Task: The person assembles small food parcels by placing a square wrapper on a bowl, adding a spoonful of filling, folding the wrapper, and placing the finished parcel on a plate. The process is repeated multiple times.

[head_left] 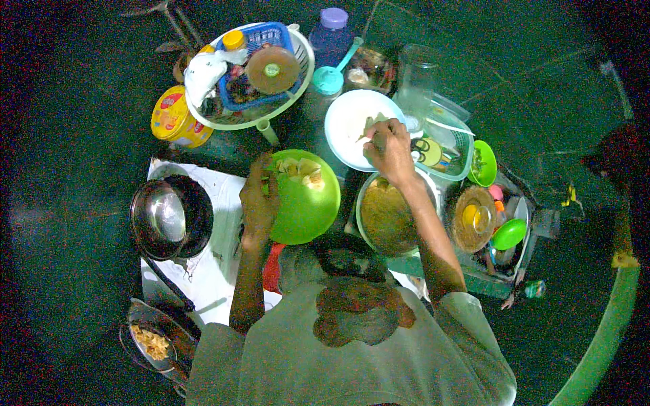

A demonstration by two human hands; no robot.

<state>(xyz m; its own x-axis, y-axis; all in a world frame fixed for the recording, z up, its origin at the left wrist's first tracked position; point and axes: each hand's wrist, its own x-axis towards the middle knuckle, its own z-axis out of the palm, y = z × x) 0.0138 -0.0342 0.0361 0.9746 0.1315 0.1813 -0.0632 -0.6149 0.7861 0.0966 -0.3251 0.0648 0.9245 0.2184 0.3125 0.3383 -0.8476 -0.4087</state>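
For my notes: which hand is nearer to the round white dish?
Right hand, over the white dish; the left hand is farther left, at the round green bowl.

Far left, a pale oval basket point(237, 126) holds a blue basket point(271, 101), a white plastic bag point(205, 76) and a round translucent disc point(273, 70); a yellow tub point(177, 118) stands just beside it. To its right are a jar with a purple lid point(334, 18) and a turquoise ladle point(329, 80). On the left, a dark pan point(166, 216) rests on a white surface point(213, 298); nearer, a strainer point(168, 366) contains golden pieces point(152, 342). On the right, a small green bowl point(491, 169) lies near a teal basket point(466, 161), and a bright green round piece point(508, 234) lies nearer. Dark tiled floor point(562, 88) extends around.
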